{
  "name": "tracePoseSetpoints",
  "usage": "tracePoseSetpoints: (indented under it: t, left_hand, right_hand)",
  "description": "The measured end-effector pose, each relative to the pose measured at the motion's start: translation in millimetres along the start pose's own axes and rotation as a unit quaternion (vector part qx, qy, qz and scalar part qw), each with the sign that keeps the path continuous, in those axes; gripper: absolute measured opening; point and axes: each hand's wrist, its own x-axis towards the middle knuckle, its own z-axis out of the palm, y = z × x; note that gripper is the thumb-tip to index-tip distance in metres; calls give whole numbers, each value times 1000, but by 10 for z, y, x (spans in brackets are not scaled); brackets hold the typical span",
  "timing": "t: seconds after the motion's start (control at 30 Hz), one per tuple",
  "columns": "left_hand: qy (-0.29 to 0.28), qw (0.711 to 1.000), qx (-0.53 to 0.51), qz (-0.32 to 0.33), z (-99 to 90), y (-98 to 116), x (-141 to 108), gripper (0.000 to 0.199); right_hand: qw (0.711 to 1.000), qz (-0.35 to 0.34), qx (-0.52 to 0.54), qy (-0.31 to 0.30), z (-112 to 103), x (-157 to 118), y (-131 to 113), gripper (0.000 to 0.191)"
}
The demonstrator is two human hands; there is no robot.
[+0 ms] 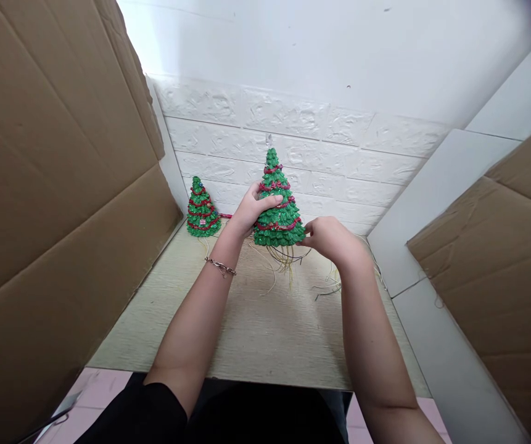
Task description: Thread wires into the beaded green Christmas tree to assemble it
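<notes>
A green Christmas tree figure with red garlands and a clear topper is held upright above the table. My left hand is wrapped round its left side, the thumb across the front. At the tree's lower right edge is my right hand, its fingers bent and closed at the base; whether they pinch the rim or a wire is hidden. Thin yellow and dark wires hang from under the base. A smaller green tree with red garlands stands at the back left of the table.
The pale wooden table has loose wires lying to the right. Cardboard sheets rise at the left and right. Behind is a white brick-patterned wall. A red stick-like item lies beside the smaller tree.
</notes>
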Motion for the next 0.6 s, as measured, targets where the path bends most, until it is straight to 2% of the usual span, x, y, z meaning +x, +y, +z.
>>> tracePoseSetpoints:
  t: [0.23, 0.43, 0.6]
  left_hand:
    - [-70, 996, 63, -3, -90, 53, -20, 50]
    - [-64, 995, 77, -13, -210, 33, 28, 41]
    - [-72, 995, 60, -39, -194, -33, 61, 41]
  right_hand:
    - [1000, -10, -10, 24, -19, -70, -94, 15]
    - [998, -24, -42, 49, -3, -50, -117, 14]
    - [998, -14, -45, 48, -12, -62, -106, 18]
